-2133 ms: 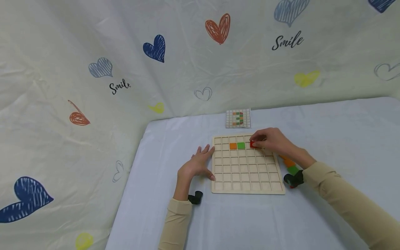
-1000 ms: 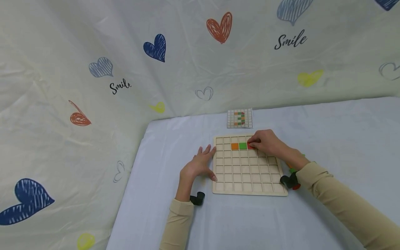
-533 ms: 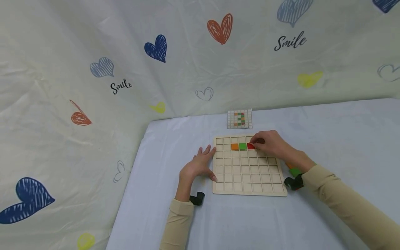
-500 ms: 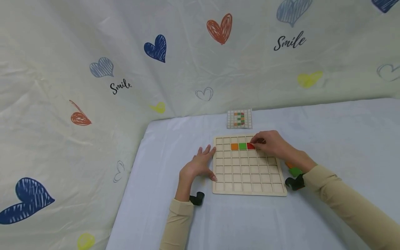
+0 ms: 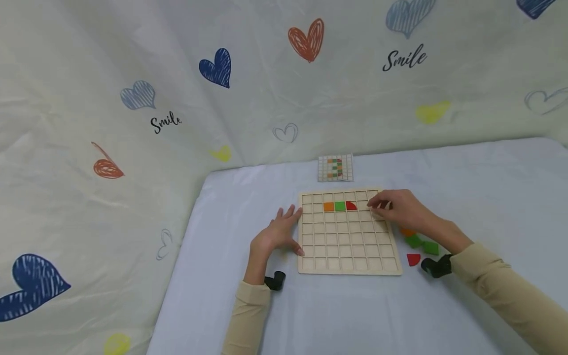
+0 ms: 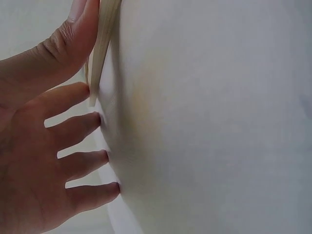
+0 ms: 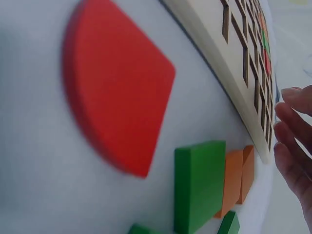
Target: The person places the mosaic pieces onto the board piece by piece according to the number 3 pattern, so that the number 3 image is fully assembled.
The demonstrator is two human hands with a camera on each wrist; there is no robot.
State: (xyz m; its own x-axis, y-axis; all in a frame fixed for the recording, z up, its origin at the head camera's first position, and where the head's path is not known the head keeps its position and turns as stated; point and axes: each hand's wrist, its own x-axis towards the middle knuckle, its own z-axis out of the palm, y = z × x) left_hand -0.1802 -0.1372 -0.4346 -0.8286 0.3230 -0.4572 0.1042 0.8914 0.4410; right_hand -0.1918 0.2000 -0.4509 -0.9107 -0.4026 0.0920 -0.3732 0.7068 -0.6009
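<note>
A wooden grid board (image 5: 350,271) lies on the white cloth. In its second row from the back sit an orange square (image 5: 328,206), a green square (image 5: 339,206) and a red quarter-round piece (image 5: 351,205), side by side. The left hand (image 5: 277,234) has its fingers spread, with thumb and forefinger touching the board's left edge; the left wrist view shows this hand (image 6: 53,141) against the board's side. Over the board's back right part is the right hand (image 5: 399,209), fingers loosely bent and holding nothing visible; its fingers (image 7: 292,126) show beyond the board in the right wrist view.
Right of the board lie another red quarter-round (image 5: 413,260), green squares (image 5: 430,247) and orange pieces (image 5: 407,231), partly under the right forearm. Behind the board lies a card (image 5: 335,168) with a printed coloured grid pattern. A cloth with hearts (image 5: 306,40) hangs behind.
The right hand has let go of the red quarter-round piece beside the green square and moved right. The left hand stays at the board's left edge. More loose pieces show on the right.
</note>
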